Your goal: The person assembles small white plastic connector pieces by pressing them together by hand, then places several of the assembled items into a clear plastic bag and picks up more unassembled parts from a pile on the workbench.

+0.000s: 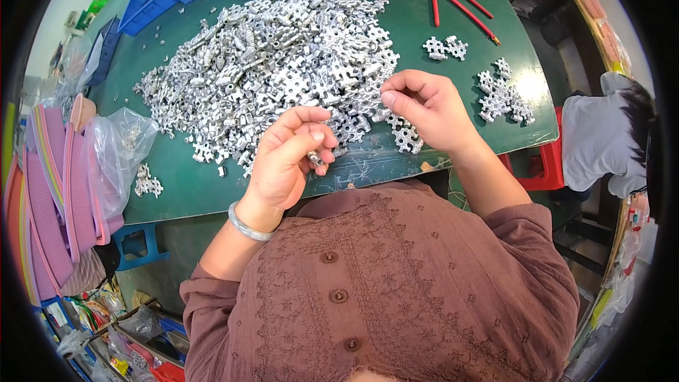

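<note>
Both hands busy at the near edge of the metal heap!

Left hand [290,159] curled tight, pinching a small silver piece [314,158] between thumb and fingers, at 6 o'clock from the big pile of cast metal parts [276,64]. Right hand [424,110] at 3 o'clock of it, fingertips nipped narrow on a lattice-shaped casting [404,134] resting on the green table [424,35]. Red-handled pliers [463,8] lying at 1 o'clock.
</note>
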Demonstrator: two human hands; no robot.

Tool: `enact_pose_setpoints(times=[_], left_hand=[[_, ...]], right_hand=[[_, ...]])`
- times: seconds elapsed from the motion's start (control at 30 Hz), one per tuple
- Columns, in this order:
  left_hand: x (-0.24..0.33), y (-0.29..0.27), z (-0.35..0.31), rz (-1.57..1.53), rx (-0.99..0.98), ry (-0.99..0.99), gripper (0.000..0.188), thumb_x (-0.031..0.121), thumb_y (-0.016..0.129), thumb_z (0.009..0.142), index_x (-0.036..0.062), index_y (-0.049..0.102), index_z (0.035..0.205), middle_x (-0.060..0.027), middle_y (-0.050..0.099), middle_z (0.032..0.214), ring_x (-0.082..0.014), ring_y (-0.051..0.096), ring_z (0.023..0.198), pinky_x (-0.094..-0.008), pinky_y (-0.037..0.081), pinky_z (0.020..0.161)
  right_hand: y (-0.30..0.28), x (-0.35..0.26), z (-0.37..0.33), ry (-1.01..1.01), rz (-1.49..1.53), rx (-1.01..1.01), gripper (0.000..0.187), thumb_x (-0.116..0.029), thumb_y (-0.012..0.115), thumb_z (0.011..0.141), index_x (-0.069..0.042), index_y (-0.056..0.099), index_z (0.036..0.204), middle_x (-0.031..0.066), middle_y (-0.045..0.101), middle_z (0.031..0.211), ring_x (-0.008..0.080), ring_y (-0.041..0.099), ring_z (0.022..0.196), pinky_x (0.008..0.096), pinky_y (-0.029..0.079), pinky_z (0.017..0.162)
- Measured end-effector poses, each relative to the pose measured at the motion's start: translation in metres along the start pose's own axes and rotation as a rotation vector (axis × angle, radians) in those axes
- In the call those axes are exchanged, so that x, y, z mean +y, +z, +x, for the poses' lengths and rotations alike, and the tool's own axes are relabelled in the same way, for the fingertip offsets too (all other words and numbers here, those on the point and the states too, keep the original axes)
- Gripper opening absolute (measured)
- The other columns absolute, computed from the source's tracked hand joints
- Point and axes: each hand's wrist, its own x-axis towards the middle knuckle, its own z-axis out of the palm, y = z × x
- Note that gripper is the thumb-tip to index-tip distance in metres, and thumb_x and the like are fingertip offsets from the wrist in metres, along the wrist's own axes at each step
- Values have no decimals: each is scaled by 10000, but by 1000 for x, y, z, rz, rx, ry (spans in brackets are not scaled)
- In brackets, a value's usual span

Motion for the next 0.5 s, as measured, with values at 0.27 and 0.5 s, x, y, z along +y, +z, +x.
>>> enact_pose_setpoints(times=[0.27, 0.5], left_hand=[[-6, 11, 1, 167, -35, -3, 149, 104, 582, 787, 44, 545, 918, -20, 569, 755, -82, 520, 623, -202, 403, 513], [-14, 7, 1, 296, 45, 221, 89, 69, 610, 787, 30, 571, 858, 21, 565, 696, -19, 470, 584, -155, 369, 489]], right_hand=[[25, -6, -1, 21, 401, -112, 107, -63, 580, 802, 6, 586, 884, 20, 592, 769, 74, 549, 691, 212, 454, 634], [29, -4, 0, 8, 378, -136, 122, -62, 581, 803, 4, 586, 905, 0, 577, 759, 47, 516, 676, 197, 431, 610]])
